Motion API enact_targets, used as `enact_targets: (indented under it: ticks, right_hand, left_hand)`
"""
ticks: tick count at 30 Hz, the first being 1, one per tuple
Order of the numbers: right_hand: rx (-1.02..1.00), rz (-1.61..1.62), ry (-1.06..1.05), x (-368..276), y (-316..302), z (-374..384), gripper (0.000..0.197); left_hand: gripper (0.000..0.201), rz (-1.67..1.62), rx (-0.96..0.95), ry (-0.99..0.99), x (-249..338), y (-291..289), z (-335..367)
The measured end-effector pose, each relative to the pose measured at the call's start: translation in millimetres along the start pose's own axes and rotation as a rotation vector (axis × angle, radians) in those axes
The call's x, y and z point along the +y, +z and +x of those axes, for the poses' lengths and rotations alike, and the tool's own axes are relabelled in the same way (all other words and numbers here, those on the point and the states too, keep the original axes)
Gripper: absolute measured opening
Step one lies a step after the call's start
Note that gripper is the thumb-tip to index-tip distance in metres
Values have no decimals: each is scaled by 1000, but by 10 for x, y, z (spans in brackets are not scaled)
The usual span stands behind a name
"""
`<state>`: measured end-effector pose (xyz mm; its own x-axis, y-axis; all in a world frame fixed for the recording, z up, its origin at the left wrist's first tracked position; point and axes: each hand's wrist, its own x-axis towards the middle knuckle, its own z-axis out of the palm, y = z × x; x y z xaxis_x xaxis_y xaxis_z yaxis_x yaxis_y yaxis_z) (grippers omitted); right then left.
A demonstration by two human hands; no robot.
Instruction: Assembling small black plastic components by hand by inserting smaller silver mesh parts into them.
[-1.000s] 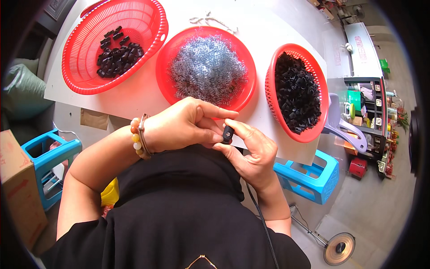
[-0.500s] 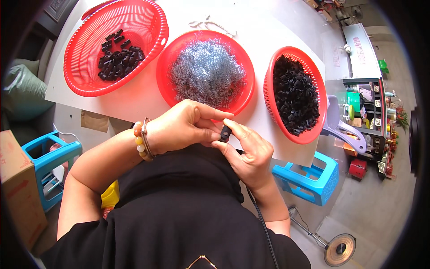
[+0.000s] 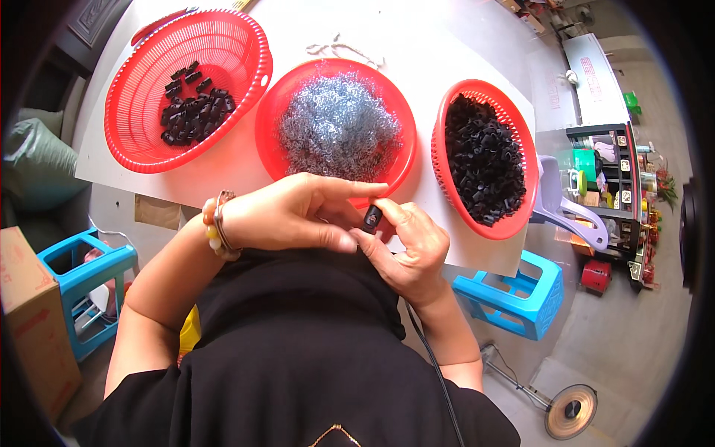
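Observation:
A small black plastic piece (image 3: 372,217) is pinched between the thumb and forefinger of my right hand (image 3: 414,249), just in front of the middle basin. My left hand (image 3: 287,214) lies close beside it, forefinger stretched out toward the right fingertips and thumb held apart. Its other fingers curl partly out of sight behind the thumb. Beyond the hands, a red basin (image 3: 269,153) holds a heap of small silvery coil springs (image 3: 339,123). To the right, a red basket (image 3: 442,164) is filled with small black plastic pieces (image 3: 484,164).
At the left, another red basket (image 3: 123,119) contains a smaller pile of black pieces (image 3: 195,115). All three containers stand on a white table (image 3: 477,249). Blue stools (image 3: 514,298) flank me, with a cardboard box (image 3: 33,320) at far left. A cord (image 3: 342,48) lies behind the basin.
My left thumb has moved away from the black piece, and the left hand has opened and lowered slightly. The right hand keeps its pinch, nearly in place.

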<state>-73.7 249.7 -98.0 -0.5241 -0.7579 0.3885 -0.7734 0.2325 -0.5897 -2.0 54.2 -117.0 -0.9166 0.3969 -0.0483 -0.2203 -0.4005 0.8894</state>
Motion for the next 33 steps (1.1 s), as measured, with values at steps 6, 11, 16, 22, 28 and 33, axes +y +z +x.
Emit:
enact_targets:
  ticks: [6,11,16,22,28,33]
  right_hand:
    - [29,46,-9,21,45,-23,35]
    - [55,45,8,46,66,-13,33]
    - [48,19,8,60,62,11,29]
    - [57,61,51,36,43,22,28]
    - [56,104,54,92,58,47,27]
    - [111,81,10,126,50,78,26]
  left_hand:
    - [65,550,155,152,-5,90,57]
    - [60,656,216,301,-105,60,91]
    - [58,631,227,280,-105,48,108]
    - [62,625,151,182,14,27,110]
    - [58,562,200,119,3,42,134]
    - [58,582,245,161,56,76,162]
